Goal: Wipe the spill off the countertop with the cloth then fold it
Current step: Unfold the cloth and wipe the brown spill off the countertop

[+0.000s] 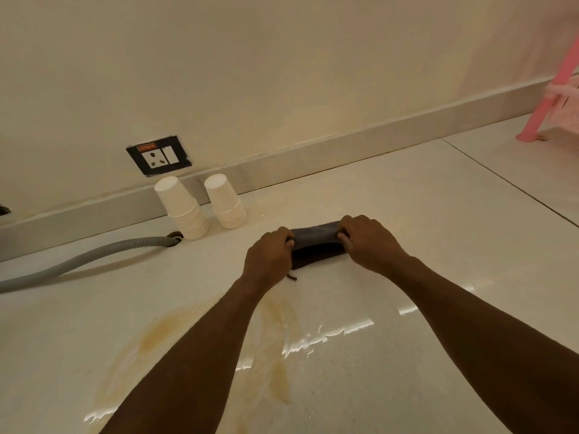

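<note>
A dark grey cloth [316,244] lies folded into a narrow band on the pale countertop [438,214]. My left hand [269,255] pinches its left end and my right hand [368,242] pinches its right end, lifting the top edge. A short dark thread hangs from the cloth near my left wrist. A thin brownish, smeared spill [275,355] stretches across the counter close to me, partly hidden under my left forearm. Wet streaks [329,335] glint to its right.
Two upside-down stacks of white paper cups [188,211] [227,203] stand by the back wall. A grey corrugated hose [78,261] runs from a counter hole to the left edge. A wall socket [158,155] sits above the cups. A pink plastic rack [551,98] stands far right.
</note>
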The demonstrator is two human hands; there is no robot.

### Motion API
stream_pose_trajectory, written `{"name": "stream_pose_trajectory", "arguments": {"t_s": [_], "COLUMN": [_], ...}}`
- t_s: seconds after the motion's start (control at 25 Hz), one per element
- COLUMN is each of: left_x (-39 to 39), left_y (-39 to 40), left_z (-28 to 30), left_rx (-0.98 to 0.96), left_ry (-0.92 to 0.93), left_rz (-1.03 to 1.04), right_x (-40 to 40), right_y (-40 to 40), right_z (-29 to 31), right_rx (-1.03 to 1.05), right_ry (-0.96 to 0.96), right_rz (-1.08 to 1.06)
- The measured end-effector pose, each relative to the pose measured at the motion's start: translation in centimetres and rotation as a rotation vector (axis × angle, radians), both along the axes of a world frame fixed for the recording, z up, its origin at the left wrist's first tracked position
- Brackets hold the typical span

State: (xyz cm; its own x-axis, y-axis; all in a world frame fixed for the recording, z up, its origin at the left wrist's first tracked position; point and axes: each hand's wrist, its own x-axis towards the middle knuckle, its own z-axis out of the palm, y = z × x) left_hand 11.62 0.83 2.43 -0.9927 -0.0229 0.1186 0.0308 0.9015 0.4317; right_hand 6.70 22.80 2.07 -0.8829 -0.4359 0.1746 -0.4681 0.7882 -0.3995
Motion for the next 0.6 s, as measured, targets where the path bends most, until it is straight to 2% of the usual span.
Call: {"name": "stream_pose_trajectory", "arguments": {"t_s": [0.12,0.24,0.44,0.6], "left_x": [-0.2,0.2,2.0,4.1], "left_y": [-0.6,-1.8,-5.7,-10.8], "left_z": [4.1,9.5,16.7,18.8], "left_rx": [0.122,0.19,0.167,0.143], "left_ry": [0.075,0.127,0.087,0.079], "left_rz": [0.017,0.001,0.045,0.161], "right_x": [0.1,-0.2,0.4,1.1], "right_y": [-0.2,-1.1,-4.7,-10.6], "right_z": [4.5,9.5,15.5,17.2], "right_rx": [-0.094,-0.089,-0.103,-0.105], "right_ry": [0.046,0.152,0.24,0.277], "right_rz": [0.02,0.043,0.117,0.189]}}
